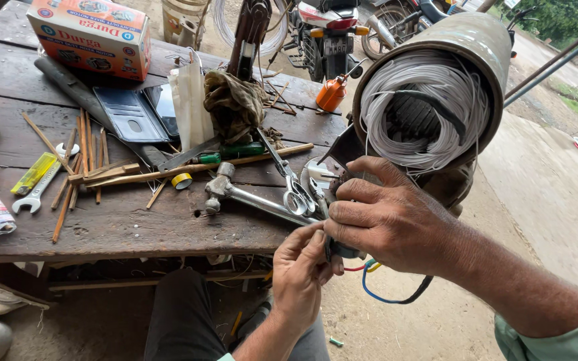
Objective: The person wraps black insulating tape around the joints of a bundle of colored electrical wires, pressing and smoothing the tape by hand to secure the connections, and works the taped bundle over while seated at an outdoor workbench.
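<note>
A cylindrical motor stator [476,47] lies on its side at the table's right end, its open mouth filled with white winding wire [429,110]. My right hand [393,217] rests below that mouth, fingers curled over the lead wires. My left hand [302,267] comes up from below and pinches something small and dark right under my right fingers. Red, yellow and blue leads [372,281] hang beneath both hands. What exactly sits between the fingertips is hidden.
On the dark wooden table [122,227] lie a hammer [235,194], scissors [292,187], a green screwdriver [235,152], a spanner [38,190], several wooden sticks [85,150], tape roll [182,180], a cardboard box [91,33] and an orange oil can [332,92]. Motorcycles [326,30] stand behind.
</note>
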Motion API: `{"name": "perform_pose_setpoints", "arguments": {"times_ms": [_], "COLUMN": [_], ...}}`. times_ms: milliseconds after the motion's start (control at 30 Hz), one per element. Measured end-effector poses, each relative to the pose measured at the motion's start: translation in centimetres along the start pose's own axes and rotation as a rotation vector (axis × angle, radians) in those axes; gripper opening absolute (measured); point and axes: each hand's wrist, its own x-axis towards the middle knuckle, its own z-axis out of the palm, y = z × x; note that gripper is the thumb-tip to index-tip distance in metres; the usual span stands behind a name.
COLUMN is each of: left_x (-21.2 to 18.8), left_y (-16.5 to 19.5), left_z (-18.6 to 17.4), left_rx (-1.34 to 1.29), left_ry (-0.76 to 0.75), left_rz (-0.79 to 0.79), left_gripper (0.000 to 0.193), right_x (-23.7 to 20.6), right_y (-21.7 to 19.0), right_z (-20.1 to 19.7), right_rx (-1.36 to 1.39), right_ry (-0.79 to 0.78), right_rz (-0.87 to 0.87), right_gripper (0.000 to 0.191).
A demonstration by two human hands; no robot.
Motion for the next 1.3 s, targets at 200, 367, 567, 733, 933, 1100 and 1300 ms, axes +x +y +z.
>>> {"name": "perform_pose_setpoints", "arguments": {"times_ms": [200, 367, 567, 733, 933, 1100, 1300], "left_x": [-0.5, -0.8, -0.4, 0.4, 0.0, -0.6, 0.4], "left_y": [1.6, 0.3, 0.1, 0.8, -0.2, 0.4, 2.6], "left_z": [-0.3, 0.0, 0.0, 0.2, -0.5, -1.4, -0.4], "left_rx": [0.447, 0.372, -0.021, 0.033, 0.063, 0.056, 0.249], "left_ry": [-0.314, -0.224, 0.045, 0.126, -0.033, -0.213, -0.33], "left_rz": [0.067, 0.059, -0.056, -0.139, -0.072, -0.136, -0.155], "left_gripper": [0.035, 0.025, 0.035, 0.035, 0.028, 0.031, 0.028], "right_x": [0.6, 0.5, 0.5, 0.6, -1.0, -1.9, -4.0], "right_y": [0.3, 0.2, 0.0, -0.1, 0.1, -0.4, -5.9], "right_z": [0.2, 0.3, 0.3, 0.0, -0.1, 0.1, -0.8], "right_rx": [0.004, 0.017, 0.003, -0.014, -0.035, -0.053, 0.153], "right_ry": [-0.017, -0.012, -0.058, -0.047, -0.005, 0.12, 0.479], "right_rz": [0.003, 0.021, 0.028, 0.009, 0.037, 0.108, 0.599], "right_gripper": [0.02, 0.018, 0.024, 0.022, 0.023, 0.026, 0.045]}}
